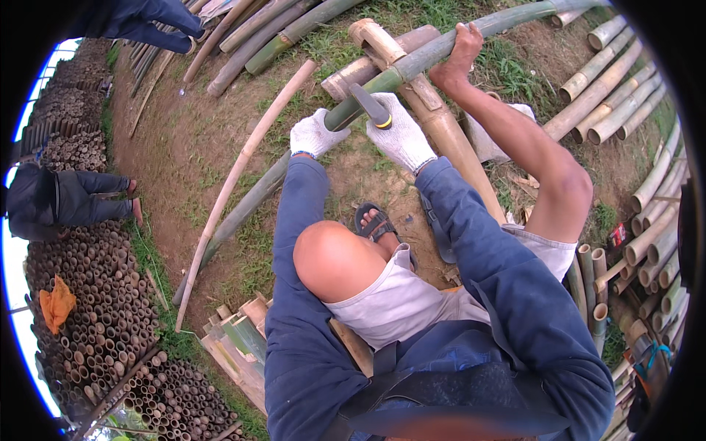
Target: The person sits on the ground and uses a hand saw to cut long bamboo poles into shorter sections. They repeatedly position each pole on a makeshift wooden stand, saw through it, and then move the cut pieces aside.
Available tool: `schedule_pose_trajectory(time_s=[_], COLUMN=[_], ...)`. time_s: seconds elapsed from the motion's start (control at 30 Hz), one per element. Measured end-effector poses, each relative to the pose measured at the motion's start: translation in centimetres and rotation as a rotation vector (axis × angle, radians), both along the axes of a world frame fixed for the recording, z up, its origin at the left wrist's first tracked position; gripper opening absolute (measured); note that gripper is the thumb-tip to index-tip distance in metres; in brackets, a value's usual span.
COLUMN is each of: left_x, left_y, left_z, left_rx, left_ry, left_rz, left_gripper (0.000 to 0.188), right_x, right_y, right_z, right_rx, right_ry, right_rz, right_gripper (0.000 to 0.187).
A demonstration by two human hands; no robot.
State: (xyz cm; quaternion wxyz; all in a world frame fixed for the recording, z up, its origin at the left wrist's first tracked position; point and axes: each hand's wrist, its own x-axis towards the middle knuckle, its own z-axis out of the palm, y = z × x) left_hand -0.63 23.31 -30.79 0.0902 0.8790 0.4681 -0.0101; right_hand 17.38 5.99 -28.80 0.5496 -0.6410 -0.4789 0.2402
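Note:
A long green bamboo pole (259, 192) runs diagonally from the upper right to the lower left. It rests across a bamboo stand made of a thick tan post (457, 152) and a short crosspiece (358, 73). My left hand (316, 135), in a white knit glove, is closed round the pole left of the stand. My right hand (401, 134), gloved alike, grips a tool with a dark grey handle (372, 106) and a yellow band, close against the pole. I cannot make out its working end. My bare right foot (460, 55) presses on the pole beyond the stand.
A slim pale pole (246, 165) lies on the ground at left. Stacked bamboo tubes (103, 331) fill the left side, with an orange cloth (57, 304) on top. More cut poles (618, 103) lie at right. Two other people (81, 202) stand at left and upper left.

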Motion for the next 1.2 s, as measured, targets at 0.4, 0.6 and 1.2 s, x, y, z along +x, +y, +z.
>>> schedule_pose_trajectory(time_s=[0.4,0.6,1.2], left_x=[-0.2,-0.1,0.0], left_y=[0.4,0.0,-0.4], left_z=[-1.0,0.5,0.2], left_rx=[-0.037,-0.010,-0.016], left_ry=[0.003,-0.012,-0.037], left_rz=[0.012,-0.018,0.026], left_gripper=[0.071,0.071,0.068], right_x=[-0.5,0.4,0.7], right_y=[-20.7,0.0,0.6], right_z=[4.6,0.4,-1.1], right_rx=[-0.111,0.111,0.101], right_ry=[-0.144,0.055,0.071], right_rz=[-0.018,0.022,0.095], right_gripper=[0.052,0.047,0.047])
